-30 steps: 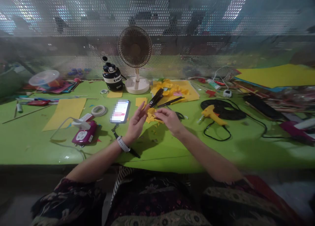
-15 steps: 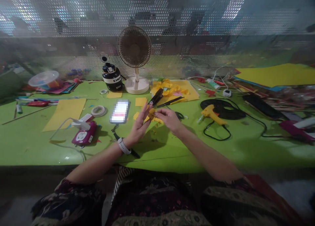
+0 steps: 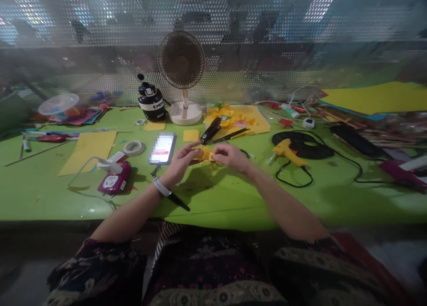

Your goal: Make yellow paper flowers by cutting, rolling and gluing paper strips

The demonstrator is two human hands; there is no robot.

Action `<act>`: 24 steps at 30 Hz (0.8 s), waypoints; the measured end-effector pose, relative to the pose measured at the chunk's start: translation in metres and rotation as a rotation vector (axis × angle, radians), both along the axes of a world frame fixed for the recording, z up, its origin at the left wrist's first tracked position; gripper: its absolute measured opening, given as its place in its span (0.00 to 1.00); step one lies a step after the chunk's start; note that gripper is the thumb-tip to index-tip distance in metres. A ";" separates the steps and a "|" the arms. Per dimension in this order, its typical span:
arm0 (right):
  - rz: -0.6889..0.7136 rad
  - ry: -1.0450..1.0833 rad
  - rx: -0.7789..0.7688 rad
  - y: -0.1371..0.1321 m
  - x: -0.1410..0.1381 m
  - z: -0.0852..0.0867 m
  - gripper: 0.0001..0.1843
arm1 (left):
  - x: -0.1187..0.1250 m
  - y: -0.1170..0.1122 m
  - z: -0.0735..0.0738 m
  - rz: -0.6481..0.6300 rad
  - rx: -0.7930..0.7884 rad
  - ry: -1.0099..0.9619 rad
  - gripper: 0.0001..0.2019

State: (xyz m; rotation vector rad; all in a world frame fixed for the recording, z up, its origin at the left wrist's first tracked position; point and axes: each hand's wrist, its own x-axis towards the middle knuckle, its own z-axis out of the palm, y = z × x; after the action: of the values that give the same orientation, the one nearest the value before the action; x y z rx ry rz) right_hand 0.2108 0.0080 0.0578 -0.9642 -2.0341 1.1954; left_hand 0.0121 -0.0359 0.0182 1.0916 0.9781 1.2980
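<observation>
A small piece of yellow paper (image 3: 206, 153) is between my hands over the middle of the table, its exact shape too blurred to tell. My left hand (image 3: 182, 163) pinches its left side between thumb and fingers. Thumb and fingertips of my right hand (image 3: 232, 158) are closed on the right side. Just beyond lie a black stapler (image 3: 211, 130) and a square of yellow paper (image 3: 191, 135). More curled yellow paper pieces (image 3: 230, 115) rest on a yellow sheet behind the stapler.
Left of my hands are a phone (image 3: 162, 148), a tape roll (image 3: 133, 148) and a purple power socket (image 3: 115, 179). A fan (image 3: 182, 61) and a bottle (image 3: 152, 103) stand behind. To the right lies a yellow glue gun (image 3: 287, 152) with its cord.
My left hand has turned from raised, straight fingers to a lower pinch on the yellow paper. My right hand has moved slightly and still grips the paper.
</observation>
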 end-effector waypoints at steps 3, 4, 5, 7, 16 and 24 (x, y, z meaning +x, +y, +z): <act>-0.004 -0.059 0.087 0.003 0.001 -0.001 0.08 | -0.002 0.004 -0.002 -0.093 -0.092 -0.027 0.18; -0.007 -0.080 0.111 0.003 0.001 -0.002 0.08 | -0.001 0.004 -0.003 -0.103 -0.090 -0.038 0.17; -0.012 -0.100 0.136 0.003 0.001 -0.003 0.07 | -0.001 0.004 -0.004 -0.110 -0.083 -0.045 0.16; -0.037 -0.132 0.190 0.003 0.000 -0.004 0.07 | 0.001 0.004 -0.004 -0.117 -0.074 -0.046 0.15; -0.089 -0.180 0.281 0.006 0.001 -0.006 0.06 | 0.002 0.004 -0.008 -0.193 -0.084 -0.068 0.13; -0.077 -0.188 0.259 0.003 0.001 -0.007 0.07 | 0.004 0.003 -0.010 -0.216 -0.081 -0.059 0.14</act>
State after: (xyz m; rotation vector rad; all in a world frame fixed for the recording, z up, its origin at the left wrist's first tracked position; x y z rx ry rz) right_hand 0.2119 0.0114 0.0510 -1.0466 -2.2092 0.8011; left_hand 0.0159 -0.0328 0.0086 1.0603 0.8372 1.1002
